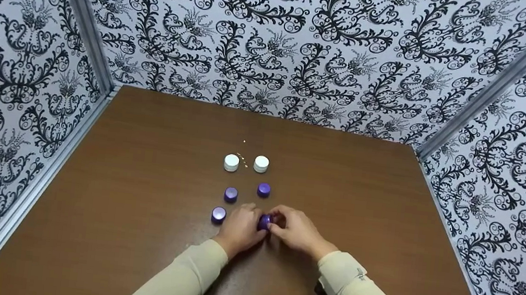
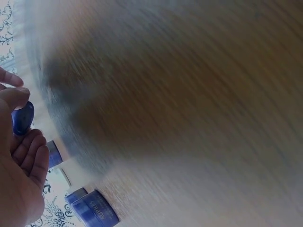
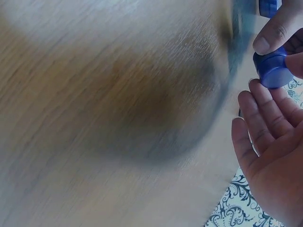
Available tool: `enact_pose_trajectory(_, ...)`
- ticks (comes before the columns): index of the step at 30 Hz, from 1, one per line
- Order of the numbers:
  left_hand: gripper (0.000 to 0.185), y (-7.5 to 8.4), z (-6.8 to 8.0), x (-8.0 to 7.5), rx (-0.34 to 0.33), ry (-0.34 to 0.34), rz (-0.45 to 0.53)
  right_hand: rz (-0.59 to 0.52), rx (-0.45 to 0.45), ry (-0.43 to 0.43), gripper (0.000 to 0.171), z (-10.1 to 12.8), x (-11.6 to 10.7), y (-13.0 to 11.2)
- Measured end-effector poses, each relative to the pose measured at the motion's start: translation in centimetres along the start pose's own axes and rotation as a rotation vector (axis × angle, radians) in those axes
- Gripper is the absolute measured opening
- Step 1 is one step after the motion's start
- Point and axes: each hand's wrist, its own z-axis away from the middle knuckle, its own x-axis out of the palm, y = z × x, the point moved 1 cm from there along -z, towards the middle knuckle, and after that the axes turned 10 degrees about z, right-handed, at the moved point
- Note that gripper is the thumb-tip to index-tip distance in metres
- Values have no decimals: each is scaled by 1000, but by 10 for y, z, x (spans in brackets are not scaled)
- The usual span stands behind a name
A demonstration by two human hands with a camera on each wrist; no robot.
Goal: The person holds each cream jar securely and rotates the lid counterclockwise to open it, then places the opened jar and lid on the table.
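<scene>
Both hands meet over one small purple jar (image 1: pixel 264 222) near the table's front middle. My left hand (image 1: pixel 251 216) holds it from the left, and my right hand (image 1: pixel 280 219) from the right. In the left wrist view the jar (image 2: pixel 22 118) sits pinched between thumb and fingers. The right wrist view shows a thumb pressing on the jar (image 3: pixel 273 71), with the other fingers (image 3: pixel 258 135) loosely spread below it. Three more purple jars (image 1: pixel 219 214) (image 1: pixel 231 194) (image 1: pixel 264 189) stand on the table just beyond the hands.
Two white jars (image 1: pixel 231 162) (image 1: pixel 261 163) stand side by side farther back, with a thin pale sliver (image 1: pixel 242 159) between them. The brown table (image 1: pixel 142 179) is walled in by patterned panels (image 1: pixel 19 92) on the left, back and right.
</scene>
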Motion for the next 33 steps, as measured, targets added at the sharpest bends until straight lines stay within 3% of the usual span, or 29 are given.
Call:
enact_pose_trajectory(9,30,3,-3,-3,-19,-33,14,70,73,31,24,0,-1,1)
enact_pose_trajectory(23,30,2,1,0,43,15,-19,-3,7,6,25,0,1,3)
enact_pose_trajectory(33,30,0,1,2,32,10,-24,11,12,-3,23,-1,1,2)
